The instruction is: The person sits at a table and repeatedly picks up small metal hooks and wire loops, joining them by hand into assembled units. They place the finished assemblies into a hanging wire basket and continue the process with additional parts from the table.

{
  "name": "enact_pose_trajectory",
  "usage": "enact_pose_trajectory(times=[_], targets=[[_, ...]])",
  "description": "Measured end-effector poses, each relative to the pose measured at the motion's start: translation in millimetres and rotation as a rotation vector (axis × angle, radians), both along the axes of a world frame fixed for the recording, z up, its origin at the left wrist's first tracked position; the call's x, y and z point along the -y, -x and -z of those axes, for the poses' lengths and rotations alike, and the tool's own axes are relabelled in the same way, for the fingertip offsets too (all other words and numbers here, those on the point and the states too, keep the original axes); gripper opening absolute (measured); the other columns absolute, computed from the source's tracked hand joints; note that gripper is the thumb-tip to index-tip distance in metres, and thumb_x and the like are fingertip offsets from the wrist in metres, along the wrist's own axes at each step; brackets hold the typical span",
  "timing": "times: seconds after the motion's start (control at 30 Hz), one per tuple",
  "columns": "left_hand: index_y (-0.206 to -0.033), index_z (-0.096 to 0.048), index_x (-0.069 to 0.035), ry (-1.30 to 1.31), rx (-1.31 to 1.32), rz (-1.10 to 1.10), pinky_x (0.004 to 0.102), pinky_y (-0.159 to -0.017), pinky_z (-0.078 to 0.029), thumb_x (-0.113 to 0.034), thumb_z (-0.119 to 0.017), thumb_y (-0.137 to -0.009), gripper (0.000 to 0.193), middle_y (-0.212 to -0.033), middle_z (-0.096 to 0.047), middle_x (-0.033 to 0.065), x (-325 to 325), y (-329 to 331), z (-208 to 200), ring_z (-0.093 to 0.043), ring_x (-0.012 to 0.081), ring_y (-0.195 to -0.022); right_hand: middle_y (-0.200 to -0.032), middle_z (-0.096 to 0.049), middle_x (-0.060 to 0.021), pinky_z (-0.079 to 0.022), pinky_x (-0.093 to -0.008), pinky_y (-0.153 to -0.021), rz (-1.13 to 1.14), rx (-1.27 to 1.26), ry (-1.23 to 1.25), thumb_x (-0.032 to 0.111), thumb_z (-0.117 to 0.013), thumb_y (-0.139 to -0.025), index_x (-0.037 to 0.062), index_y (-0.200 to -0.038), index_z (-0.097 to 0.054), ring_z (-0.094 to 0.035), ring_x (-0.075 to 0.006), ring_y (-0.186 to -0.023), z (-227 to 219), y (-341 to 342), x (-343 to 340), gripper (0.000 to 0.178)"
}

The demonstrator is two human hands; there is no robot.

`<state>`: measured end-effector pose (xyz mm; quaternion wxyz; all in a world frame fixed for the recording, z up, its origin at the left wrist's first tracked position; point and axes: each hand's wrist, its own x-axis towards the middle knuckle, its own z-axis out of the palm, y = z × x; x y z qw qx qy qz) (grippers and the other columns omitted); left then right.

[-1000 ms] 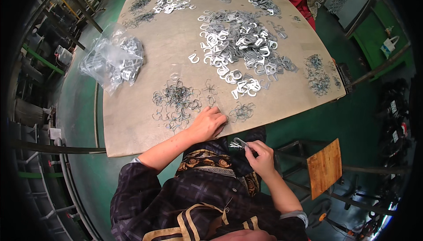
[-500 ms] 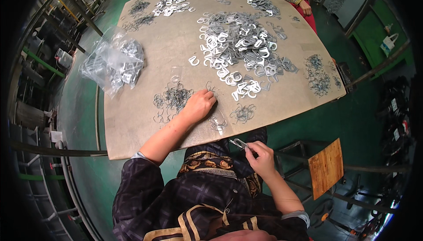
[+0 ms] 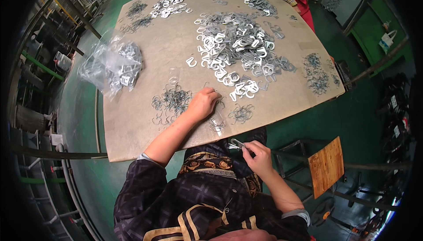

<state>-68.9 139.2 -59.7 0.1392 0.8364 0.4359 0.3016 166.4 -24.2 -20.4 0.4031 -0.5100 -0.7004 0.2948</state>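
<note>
Pinching a grey metal hook [image 3: 238, 142] between thumb and fingers, your right hand [image 3: 254, 153] holds it just off the surface's [image 3: 152, 53] near edge, its curved end free, presumably to leave that end accessible. Your hands are well apart. Your left hand [image 3: 203, 103] rests on the surface between the pile of wire clips [image 3: 174, 97] and a smaller clip cluster [image 3: 241, 113]; whether its fingers grip anything is hidden. The clips lie near you, probably for easy reach, while the heap of flat hooks [image 3: 238, 42] sits farther back.
</note>
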Motion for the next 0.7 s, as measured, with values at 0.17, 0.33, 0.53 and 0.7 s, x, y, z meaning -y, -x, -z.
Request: enact_pose_trajectory(times=[0.17,0.33,0.53,0.7], targets=[[-0.092,-0.071,-0.004,-0.035,-0.073,0.045,0.0367,-0.073,-0.052,-0.007,-0.065,-0.078,0.015,-0.084,-0.065,0.0119,0.4,2.7,-5.9,-0.063,0.0295,-0.083,-0.076,-0.065,-0.0123,-0.051,-0.0326,-0.057,0.009,-0.006,-0.011,-0.001,-0.068,-0.081,-0.0024,-0.089,-0.067,-0.065,-0.0257,-0.063,4.1,-3.4,0.5,0.008],[-0.094,-0.070,-0.005,-0.134,-0.456,0.182,0.0355,-0.076,-0.052,-0.010,-0.059,-0.080,0.019,-0.084,-0.063,0.0104,5.6,-5.8,-3.0,-0.062,0.0279,-0.085,-0.077,-0.065,-0.0124,-0.051,-0.0329,-0.057,0.009,-0.012,-0.007,-0.001,-0.068,-0.080,-0.0024,-0.089,-0.067,-0.065,-0.0261,-0.064,1.8,-1.7,-0.1,0.009],[-0.097,-0.068,0.001,-0.070,-0.142,0.060,0.0393,-0.077,-0.051,-0.005,-0.058,-0.074,0.026,-0.085,-0.062,0.0145,-1.8,-8.8,-12.6,-0.060,0.0327,-0.085,-0.077,-0.065,-0.0125,-0.051,-0.0336,-0.057,0.029,0.007,-0.024,0.000,-0.068,-0.080,-0.0024,-0.089,-0.067,-0.065,-0.0266,-0.064,0.0,-3.6,0.4,0.010],[-0.091,-0.066,0.003,0.036,-0.276,-0.137,0.0416,-0.080,-0.050,-0.002,-0.057,-0.072,0.022,-0.087,-0.061,0.0190,14.9,-14.9,-6.5,-0.060,0.0358,-0.085,-0.077,-0.065,-0.0123,-0.051,-0.0337,-0.057,0.026,0.002,-0.022,0.000,-0.069,-0.080,-0.0024,-0.089,-0.067,-0.065,-0.0265,-0.063,0.4,-4.0,0.8,0.010]])
